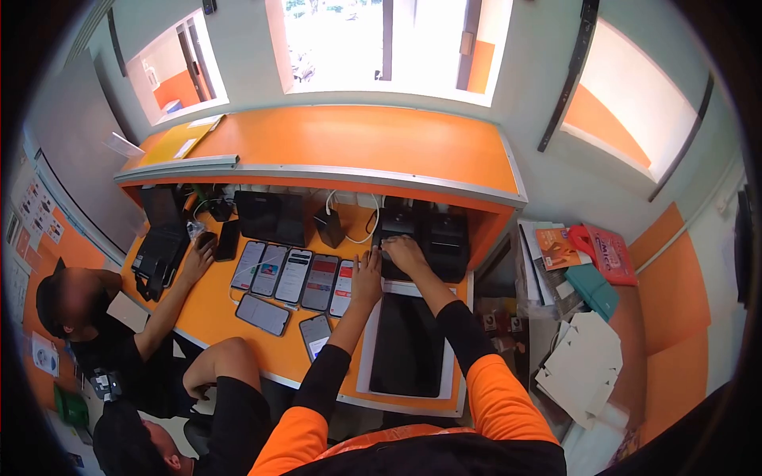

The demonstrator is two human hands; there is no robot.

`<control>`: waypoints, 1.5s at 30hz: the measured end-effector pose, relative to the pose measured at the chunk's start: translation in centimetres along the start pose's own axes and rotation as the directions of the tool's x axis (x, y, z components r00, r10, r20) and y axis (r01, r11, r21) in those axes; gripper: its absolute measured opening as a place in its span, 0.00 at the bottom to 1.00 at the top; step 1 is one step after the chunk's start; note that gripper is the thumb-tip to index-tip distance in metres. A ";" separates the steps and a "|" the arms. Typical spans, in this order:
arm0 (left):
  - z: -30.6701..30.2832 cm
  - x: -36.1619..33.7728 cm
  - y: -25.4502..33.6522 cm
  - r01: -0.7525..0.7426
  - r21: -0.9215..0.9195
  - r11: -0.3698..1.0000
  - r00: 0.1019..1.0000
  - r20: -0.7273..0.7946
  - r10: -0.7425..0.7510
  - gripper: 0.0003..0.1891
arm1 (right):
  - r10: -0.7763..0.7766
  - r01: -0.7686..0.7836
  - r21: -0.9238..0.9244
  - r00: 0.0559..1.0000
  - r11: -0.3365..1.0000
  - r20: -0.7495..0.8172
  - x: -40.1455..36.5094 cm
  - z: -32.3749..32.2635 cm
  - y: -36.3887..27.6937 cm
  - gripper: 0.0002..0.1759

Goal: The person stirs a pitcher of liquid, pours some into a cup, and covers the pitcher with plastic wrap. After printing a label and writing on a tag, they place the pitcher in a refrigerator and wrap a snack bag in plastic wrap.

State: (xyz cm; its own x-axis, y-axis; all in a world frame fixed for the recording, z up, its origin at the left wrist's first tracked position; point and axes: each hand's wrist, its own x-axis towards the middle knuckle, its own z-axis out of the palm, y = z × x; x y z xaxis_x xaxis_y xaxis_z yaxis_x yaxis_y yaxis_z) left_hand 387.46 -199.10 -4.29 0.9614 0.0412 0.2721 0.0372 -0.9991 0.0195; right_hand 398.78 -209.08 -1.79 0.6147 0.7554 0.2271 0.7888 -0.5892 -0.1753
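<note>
Both my hands reach to the back right of the orange desk. My left hand (367, 278) is beside the front left edge of a black box-shaped device (401, 224), its fingers stretched forward. My right hand (405, 254) lies over the front of that device with bent fingers; anything in them is too small to make out. A second black device (444, 238) stands just right of it. Below my forearms lies a large dark flat panel (409, 345) on a white sheet (371, 349). Left of my left hand, several phones, including a white-and-red screened phone (342, 287), lie in a row.
A loose phone (263, 315) and another phone (316, 337) lie nearer the desk edge. A black charger block (328, 228) with a white cable stands behind. Two people sit at left, one person's hand (205, 247) on the desk. An orange shelf (349, 139) overhangs the back.
</note>
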 end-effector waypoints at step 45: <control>-12.6 -25.4 34.7 0.456 -0.847 0.275 -0.046 0.286 0.957 0.26 | 0.853 -0.435 0.840 0.518 0.324 -0.060 -62.8 -13.2 -17.7 0.15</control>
State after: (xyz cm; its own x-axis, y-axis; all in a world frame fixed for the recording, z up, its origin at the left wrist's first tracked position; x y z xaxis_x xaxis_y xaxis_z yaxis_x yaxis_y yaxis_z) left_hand 360.87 -234.71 1.56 0.0695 -0.9607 -0.2688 0.2174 -0.2483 0.9440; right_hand 346.21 -249.89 -0.33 0.9914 -0.1282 0.0257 -0.0111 -0.2782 -0.9604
